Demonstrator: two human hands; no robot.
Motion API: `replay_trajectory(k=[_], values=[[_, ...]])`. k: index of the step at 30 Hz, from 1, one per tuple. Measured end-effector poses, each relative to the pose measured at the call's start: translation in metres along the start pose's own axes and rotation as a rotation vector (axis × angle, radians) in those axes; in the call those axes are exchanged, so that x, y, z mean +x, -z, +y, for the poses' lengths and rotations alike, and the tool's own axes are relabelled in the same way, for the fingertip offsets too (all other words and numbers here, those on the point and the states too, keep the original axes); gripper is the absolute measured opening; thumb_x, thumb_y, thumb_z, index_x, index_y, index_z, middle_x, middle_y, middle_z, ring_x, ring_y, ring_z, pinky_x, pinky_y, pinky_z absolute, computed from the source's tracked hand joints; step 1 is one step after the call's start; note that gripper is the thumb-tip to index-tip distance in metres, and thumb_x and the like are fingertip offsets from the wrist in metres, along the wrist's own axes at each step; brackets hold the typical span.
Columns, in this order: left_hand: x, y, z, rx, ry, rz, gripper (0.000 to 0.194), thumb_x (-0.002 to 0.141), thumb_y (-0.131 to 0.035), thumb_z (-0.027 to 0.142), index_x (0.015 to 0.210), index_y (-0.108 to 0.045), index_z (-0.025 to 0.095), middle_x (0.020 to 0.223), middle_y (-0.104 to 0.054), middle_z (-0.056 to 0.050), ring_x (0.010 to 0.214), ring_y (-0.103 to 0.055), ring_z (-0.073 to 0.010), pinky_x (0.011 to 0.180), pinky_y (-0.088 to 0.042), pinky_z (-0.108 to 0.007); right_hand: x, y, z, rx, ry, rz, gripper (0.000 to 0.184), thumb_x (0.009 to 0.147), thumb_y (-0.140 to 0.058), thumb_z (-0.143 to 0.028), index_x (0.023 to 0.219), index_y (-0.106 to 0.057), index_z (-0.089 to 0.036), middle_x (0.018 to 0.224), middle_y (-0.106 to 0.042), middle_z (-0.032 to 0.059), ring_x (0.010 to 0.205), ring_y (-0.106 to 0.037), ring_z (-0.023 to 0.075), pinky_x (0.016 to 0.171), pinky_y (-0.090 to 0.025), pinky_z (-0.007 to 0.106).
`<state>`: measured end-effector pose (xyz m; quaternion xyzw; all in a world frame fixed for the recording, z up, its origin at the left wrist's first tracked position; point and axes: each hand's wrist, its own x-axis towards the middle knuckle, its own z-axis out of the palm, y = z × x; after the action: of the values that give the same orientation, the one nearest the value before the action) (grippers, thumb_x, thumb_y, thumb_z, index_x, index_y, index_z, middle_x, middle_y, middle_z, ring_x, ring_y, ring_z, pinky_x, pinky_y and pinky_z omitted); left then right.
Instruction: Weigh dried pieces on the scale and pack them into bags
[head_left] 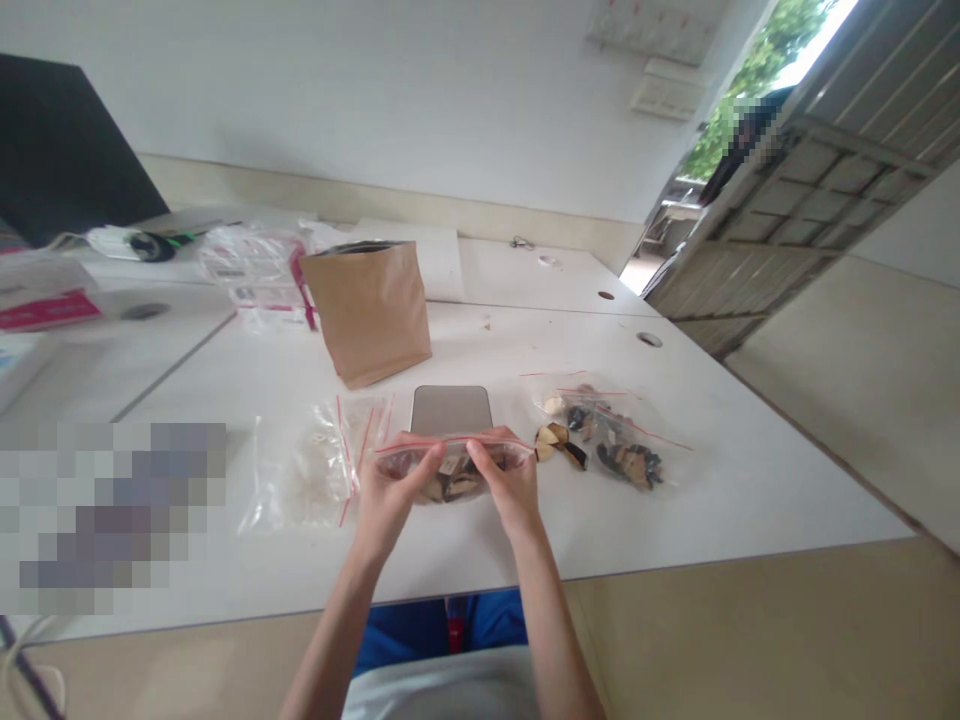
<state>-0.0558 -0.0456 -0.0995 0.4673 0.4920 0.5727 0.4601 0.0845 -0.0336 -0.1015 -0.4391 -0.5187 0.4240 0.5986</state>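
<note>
- Left hand: closed in a pinch on the top strip of a small clear bag, thumb in front, fingers behind; it held the bag's left half, above the desk near the front edge.
- Right hand: likewise pinched shut on the same top strip, on the bag's right half, thumb tip just beside the left thumb.
- Small clear bag: red-lined zip strip along the top, held level between both hands; brown and dark dried pieces showed through its wall. Whether the strip was sealed could not be told.
- Desk: white top, carrying everything listed; two round cable holes towards the far right edge.
- Grey flat slab: lay just behind the held bag, partly hidden by it.
- Brown paper pouch: stood upright behind the slab, towards the middle of the desk, mouth open.
- Filled clear bags: lay to the right of the hands, holding the same dark and pale dried pieces; a few pieces lay at their left end, just beside the right hand.
- Empty clear bags: red-striped, lay flat just left of the left hand.
- Pile of packets: pink and white, at the far left of the desk, beyond the pouch.
</note>
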Motion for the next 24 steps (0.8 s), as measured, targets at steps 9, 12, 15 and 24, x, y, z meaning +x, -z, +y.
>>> replay_trajectory(k=[9,12,15,24], values=[[-0.001,0.003,0.002,0.063,-0.050,-0.017,0.022,0.076,-0.070,0.039,0.079,-0.072,0.017,0.079,-0.073,-0.004,0.080,-0.067,-0.0177,0.075,-0.051,-0.026,-0.004,-0.003,-0.008,0.003,-0.057,-0.164,0.018,0.078,-0.066,-0.033,0.085,-0.071,-0.016,0.082,-0.073,0.0051,0.076,-0.067,0.0177,0.071,-0.054,0.029],[-0.001,0.004,0.002,0.112,-0.130,-0.001,0.018,0.076,-0.070,0.036,0.076,-0.071,0.018,0.078,-0.072,-0.003,0.079,-0.066,-0.0165,0.075,-0.050,-0.024,-0.006,-0.008,-0.010,-0.005,0.008,-0.112,0.013,0.076,-0.068,-0.029,0.079,-0.070,-0.017,0.077,-0.071,0.0032,0.072,-0.066,0.0154,0.068,-0.053,0.026],[-0.002,0.004,0.001,0.149,-0.199,0.053,0.016,0.076,-0.069,0.035,0.075,-0.071,0.018,0.076,-0.071,-0.002,0.076,-0.065,-0.0151,0.074,-0.050,-0.024,-0.006,-0.016,-0.008,-0.015,0.090,-0.056,0.012,0.078,-0.066,-0.028,0.077,-0.069,-0.017,0.075,-0.068,0.0026,0.069,-0.063,0.0138,0.064,-0.051,0.024],[-0.013,-0.006,-0.011,0.017,-0.164,0.264,0.020,0.077,-0.068,0.038,0.081,-0.067,0.018,0.077,-0.067,-0.001,0.075,-0.063,-0.0137,0.070,-0.049,-0.022,-0.013,-0.036,0.002,-0.278,0.268,0.019,0.022,0.083,-0.060,-0.030,0.065,-0.056,-0.019,0.064,-0.059,0.0011,0.067,-0.055,0.0141,0.066,-0.045,0.026]])
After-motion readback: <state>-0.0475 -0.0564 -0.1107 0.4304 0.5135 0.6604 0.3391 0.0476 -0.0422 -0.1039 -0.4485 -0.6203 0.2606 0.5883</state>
